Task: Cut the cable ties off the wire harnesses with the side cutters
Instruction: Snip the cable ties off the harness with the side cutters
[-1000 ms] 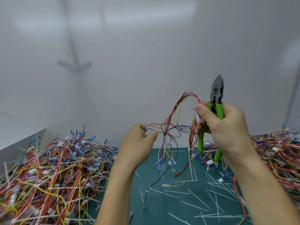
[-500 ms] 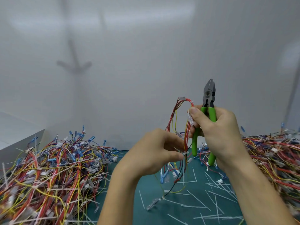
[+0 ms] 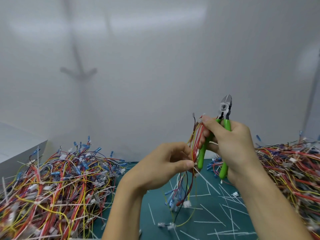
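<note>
A wire harness (image 3: 195, 142) of red, yellow and black wires hangs upright between my hands above the green mat (image 3: 207, 219). My left hand (image 3: 166, 163) pinches it lower down, right where a white cable tie (image 3: 199, 171) sticks out. My right hand (image 3: 230, 144) grips the green-handled side cutters (image 3: 225, 111), jaws closed and pointing up, and its thumb and forefinger also pinch the harness's top end. The harness's connectors (image 3: 186, 203) dangle down to the mat.
A big heap of tangled harnesses (image 3: 55, 184) lies at the left, another heap (image 3: 290, 167) at the right. Several cut white ties (image 3: 223, 215) are scattered on the mat. A white box (image 3: 15, 149) stands at the far left, and a white wall rises behind.
My left hand has moved right, up to the harness, and now pinches it at the tie. The harness, earlier spread in a loop, is gathered into a straight bundle. My right hand dropped slightly.
</note>
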Available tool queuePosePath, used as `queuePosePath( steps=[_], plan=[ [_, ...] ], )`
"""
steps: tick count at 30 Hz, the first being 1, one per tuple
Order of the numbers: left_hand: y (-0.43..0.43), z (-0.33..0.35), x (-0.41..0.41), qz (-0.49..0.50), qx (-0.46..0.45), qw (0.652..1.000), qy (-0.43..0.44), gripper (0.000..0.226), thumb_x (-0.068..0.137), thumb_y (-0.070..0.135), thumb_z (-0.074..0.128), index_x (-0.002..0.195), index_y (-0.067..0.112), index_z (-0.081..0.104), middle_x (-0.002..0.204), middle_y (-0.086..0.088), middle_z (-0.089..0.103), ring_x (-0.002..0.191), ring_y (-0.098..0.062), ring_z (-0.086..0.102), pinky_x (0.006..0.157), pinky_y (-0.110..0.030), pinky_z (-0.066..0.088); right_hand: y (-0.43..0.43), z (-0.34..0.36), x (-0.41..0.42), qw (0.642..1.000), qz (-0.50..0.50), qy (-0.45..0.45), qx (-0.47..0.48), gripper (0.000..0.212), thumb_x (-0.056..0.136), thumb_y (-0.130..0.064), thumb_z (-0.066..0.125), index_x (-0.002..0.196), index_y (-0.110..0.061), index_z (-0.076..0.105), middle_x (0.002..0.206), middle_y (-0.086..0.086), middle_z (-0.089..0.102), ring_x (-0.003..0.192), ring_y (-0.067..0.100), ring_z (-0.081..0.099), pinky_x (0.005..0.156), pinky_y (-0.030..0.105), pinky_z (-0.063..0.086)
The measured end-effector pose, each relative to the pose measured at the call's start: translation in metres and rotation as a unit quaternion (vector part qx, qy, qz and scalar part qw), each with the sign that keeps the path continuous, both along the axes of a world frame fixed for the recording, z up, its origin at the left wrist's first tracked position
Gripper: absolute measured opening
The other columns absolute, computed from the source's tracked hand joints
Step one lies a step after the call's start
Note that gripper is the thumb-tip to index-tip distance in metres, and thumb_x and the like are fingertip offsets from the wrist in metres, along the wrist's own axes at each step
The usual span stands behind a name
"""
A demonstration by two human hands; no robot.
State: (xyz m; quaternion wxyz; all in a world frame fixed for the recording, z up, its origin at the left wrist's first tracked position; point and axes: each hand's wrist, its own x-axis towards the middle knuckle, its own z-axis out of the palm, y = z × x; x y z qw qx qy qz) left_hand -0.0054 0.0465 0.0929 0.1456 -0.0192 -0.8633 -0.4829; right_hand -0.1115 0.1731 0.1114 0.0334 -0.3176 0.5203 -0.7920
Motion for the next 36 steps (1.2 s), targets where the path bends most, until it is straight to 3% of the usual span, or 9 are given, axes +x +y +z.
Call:
queuePosePath(
  steps=[3,7,10,13,16,19,23,28,36],
  plan=[
    [-0.002,0.000,0.002,0.004,0.002,1.000,0.004,0.007,0.098,0.005,0.055,0.102,0.000,0.059,0.097,-0.011,0.073,0.087,-0.013,0.065,0.085,-0.033,0.048,0.002,0.000,-0.002,0.999,0.038,-0.027,-0.009,0.031,0.096,-0.015,0.061,0.066,-0.009,0.059,0.056,0.005,0.055,0.051,0.020,0.056,0.056,0.036,0.056],
    [-0.006,0.001,0.005,0.014,0.060,0.997,0.047,0.008,0.098,0.004,0.053,0.099,0.003,0.060,0.096,-0.016,0.072,0.094,-0.022,0.066,0.090,-0.037,0.051,0.006,0.004,-0.005,0.995,0.072,-0.069,-0.028,0.019,0.096,-0.014,0.059,0.084,-0.002,0.067,0.061,0.006,0.055,0.055,0.021,0.057,0.057,0.036,0.057],
    [-0.006,0.003,0.008,0.029,0.153,0.984,0.090,0.010,0.097,0.006,0.051,0.098,0.002,0.060,0.090,-0.011,0.071,0.091,-0.021,0.069,0.089,-0.032,0.056,0.010,0.006,-0.007,0.999,0.024,-0.035,0.004,0.022,0.099,-0.018,0.055,0.086,-0.004,0.067,0.060,0.003,0.058,0.056,0.019,0.058,0.063,0.039,0.059],
    [-0.002,0.004,0.005,0.066,0.234,0.963,0.114,0.011,0.095,0.009,0.053,0.098,0.000,0.060,0.087,-0.011,0.071,0.085,-0.020,0.071,0.085,-0.031,0.058,0.011,0.007,-0.007,0.994,-0.017,0.037,0.097,0.031,0.100,-0.030,0.053,0.084,-0.007,0.067,0.058,0.000,0.059,0.056,0.019,0.058,0.068,0.047,0.056],
    [0.001,0.005,-0.001,0.105,0.291,0.942,0.129,0.012,0.094,0.012,0.057,0.094,0.002,0.063,0.080,-0.004,0.073,0.079,-0.019,0.071,0.081,-0.029,0.060,0.008,0.005,-0.002,0.969,-0.035,0.116,0.214,0.047,0.093,-0.052,0.048,0.080,-0.010,0.067,0.058,0.002,0.059,0.060,0.025,0.058,0.075,0.053,0.053],
    [0.003,0.006,-0.006,0.145,0.323,0.924,0.144,0.013,0.094,0.012,0.059,0.089,0.003,0.068,0.079,-0.005,0.075,0.075,-0.016,0.072,0.070,-0.022,0.058,0.004,0.000,0.002,0.904,-0.086,0.230,0.350,0.066,0.087,-0.069,0.032,0.084,-0.012,0.066,0.068,0.006,0.062,0.075,0.031,0.060,0.073,0.041,0.048],
    [0.002,0.007,-0.006,0.179,0.342,0.908,0.164,0.013,0.093,0.010,0.061,0.089,0.001,0.069,0.078,-0.006,0.076,0.070,-0.013,0.072,0.066,-0.021,0.058,0.001,-0.008,0.006,0.841,-0.085,0.293,0.446,0.060,0.089,-0.071,0.022,0.075,-0.022,0.052,0.071,-0.005,0.057,0.075,0.024,0.054,0.062,0.035,0.038],
    [0.002,0.008,-0.004,0.199,0.338,0.901,0.184,0.012,0.092,0.007,0.062,0.089,-0.002,0.069,0.072,-0.006,0.075,0.064,-0.012,0.072,0.063,-0.020,0.058,0.000,-0.010,0.007,0.826,-0.081,0.319,0.457,0.058,0.093,-0.069,0.024,0.071,-0.022,0.048,0.067,-0.004,0.054,0.067,0.016,0.051,0.057,0.032,0.036],
    [0.004,0.010,-0.003,0.217,0.325,0.898,0.202,0.010,0.090,0.005,0.064,0.082,0.000,0.068,0.069,-0.009,0.074,0.061,-0.013,0.071,0.059,-0.019,0.056,0.005,-0.007,0.007,0.817,-0.095,0.351,0.448,0.061,0.091,-0.070,0.025,0.070,-0.017,0.049,0.064,0.001,0.052,0.066,0.022,0.050,0.060,0.037,0.037]
  ],
)
